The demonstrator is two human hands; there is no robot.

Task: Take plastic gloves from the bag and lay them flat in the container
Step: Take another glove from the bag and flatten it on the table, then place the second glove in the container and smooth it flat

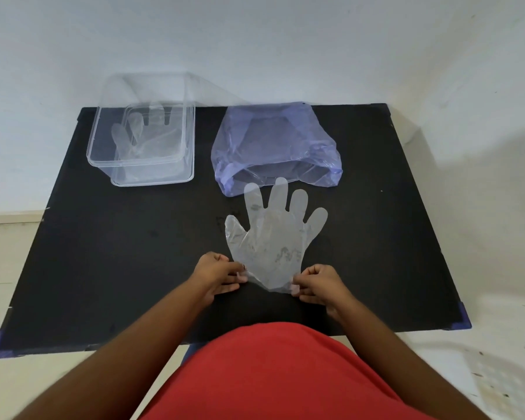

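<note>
- Plastic glove [270, 237] lay spread flat on the black table [103, 253], a thin, see-through film that looked pale grey against the dark top, with faint creases and cloudy marks across its palm.
- Its four fingers and thumb were fanned apart and pointed away from the person, and the tip of the middle finger overlapped the near edge of the bag's mouth.
- Its cuff end lay nearest the person, drawn slightly narrow between the two hands.
- Left hand [219, 274] pinched the left corner of the cuff between thumb and fingertips, the other fingers curled in.
- Right hand [319, 283] pinched the right corner of the cuff in the same way, with its fingers bent close together.
- Blue-violet translucent bag [273, 140] sat just beyond the glove, its rolled-down mouth gaping toward the person; whether more gloves lay inside could not be told.
- Clear rectangular container [143, 137] stood at the far left of the table, well apart from the glove on the table.
- Inside the container lay at least one more clear glove [143, 137], flat on the bottom, fingers toward the wall; how many were stacked there could not be told.
- Red shirt [270, 374] filled the bottom of the view, both bare forearms reaching forward from it.
</note>
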